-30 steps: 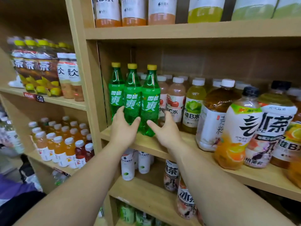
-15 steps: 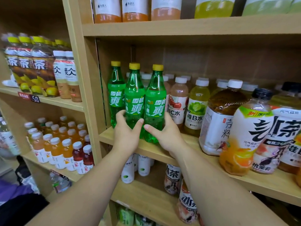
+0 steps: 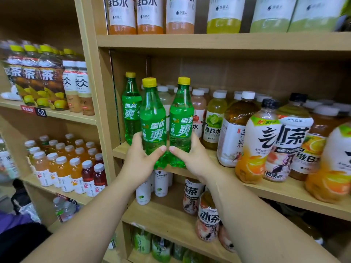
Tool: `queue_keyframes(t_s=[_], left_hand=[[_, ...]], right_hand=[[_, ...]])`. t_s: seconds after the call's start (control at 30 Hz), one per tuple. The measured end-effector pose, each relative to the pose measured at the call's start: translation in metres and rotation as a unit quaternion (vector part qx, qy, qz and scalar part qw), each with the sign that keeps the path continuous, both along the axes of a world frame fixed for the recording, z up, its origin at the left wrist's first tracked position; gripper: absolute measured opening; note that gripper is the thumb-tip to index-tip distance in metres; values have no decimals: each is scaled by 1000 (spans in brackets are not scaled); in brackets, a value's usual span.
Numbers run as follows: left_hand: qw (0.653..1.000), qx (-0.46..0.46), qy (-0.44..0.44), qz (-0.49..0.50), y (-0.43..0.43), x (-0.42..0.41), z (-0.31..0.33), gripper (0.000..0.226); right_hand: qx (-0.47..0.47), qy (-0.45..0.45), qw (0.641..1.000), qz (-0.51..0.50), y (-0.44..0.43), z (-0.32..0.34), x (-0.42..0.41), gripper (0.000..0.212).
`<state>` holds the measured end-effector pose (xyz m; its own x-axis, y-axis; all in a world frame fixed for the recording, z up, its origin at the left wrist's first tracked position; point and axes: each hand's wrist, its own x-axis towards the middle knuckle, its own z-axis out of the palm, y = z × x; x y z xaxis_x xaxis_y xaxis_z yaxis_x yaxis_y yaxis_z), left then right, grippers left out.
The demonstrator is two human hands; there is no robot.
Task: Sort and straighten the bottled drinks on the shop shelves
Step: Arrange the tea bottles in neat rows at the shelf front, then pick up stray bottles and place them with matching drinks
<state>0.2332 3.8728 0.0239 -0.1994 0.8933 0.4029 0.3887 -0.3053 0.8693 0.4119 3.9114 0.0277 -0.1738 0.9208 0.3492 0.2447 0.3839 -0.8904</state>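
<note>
Left hand [image 3: 138,164], right hand [image 3: 194,160] grip green bottles [image 3: 154,118].

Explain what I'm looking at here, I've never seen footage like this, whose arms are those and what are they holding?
There is no machine: this is one picture from a camera worn on a person's head, looking forward and down at their bare arms. The left hand grips the first green bottle and the right hand grips the second green bottle, side by side at the front of a wooden shelf. A third green bottle stands behind, with tea and juice bottles to the right.
</note>
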Motion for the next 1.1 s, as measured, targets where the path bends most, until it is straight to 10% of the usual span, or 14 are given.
queue_keyframes(t_s=[0.63,0.9,1.0,1.1], left_hand=[[976,83,-135,-146,-106,130,56,40],[963,139,-83,-216,-149,241,82,82],[959,140,-94,-229,-166,309,88,39],[948,170,-91,-253,-184,382,97,51]], right_hand=[[107,40,993,-37,-166,78,130,63],[154,42,985,-67,-223,95,248,55],[163,41,982,-84,-253,101,313,55],[181,49,977,-101,-280,109,382,54]])
